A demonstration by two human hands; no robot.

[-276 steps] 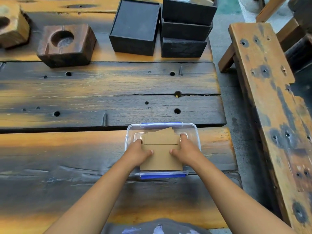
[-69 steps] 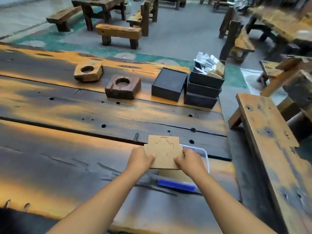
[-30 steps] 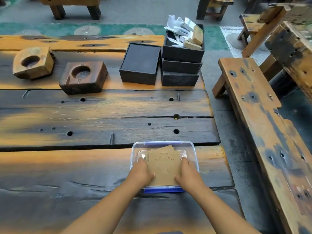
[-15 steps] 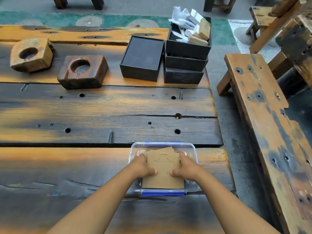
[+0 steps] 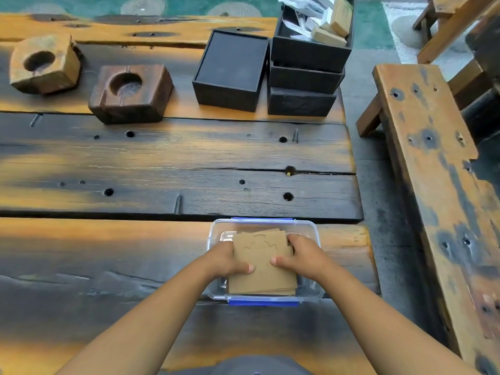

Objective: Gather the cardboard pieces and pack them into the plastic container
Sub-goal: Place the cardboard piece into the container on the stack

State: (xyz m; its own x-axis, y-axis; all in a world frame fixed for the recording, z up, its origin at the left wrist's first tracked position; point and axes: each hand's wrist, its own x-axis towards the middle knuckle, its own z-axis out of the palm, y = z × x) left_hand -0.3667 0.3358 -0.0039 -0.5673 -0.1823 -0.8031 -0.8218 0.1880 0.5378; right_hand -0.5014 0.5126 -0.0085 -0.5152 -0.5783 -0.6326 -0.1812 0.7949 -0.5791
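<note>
While thumbs press on top, both hands (image 5: 226, 259) clasp the cardboard pieces (image 5: 263, 269).

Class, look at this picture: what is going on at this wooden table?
A person is packing cardboard pieces into a clear plastic container near the table's front edge. The left hand and right hand grip the stack from either side, holding it inside the box. Farther back stand two wooden blocks and stacked black boxes, untouched.

The cardboard pieces (image 5: 263, 266) lay in the plastic container (image 5: 313, 231) on the table (image 5: 162, 163), between both hands. Two wooden blocks sat far behind, boxes to their right.
</note>
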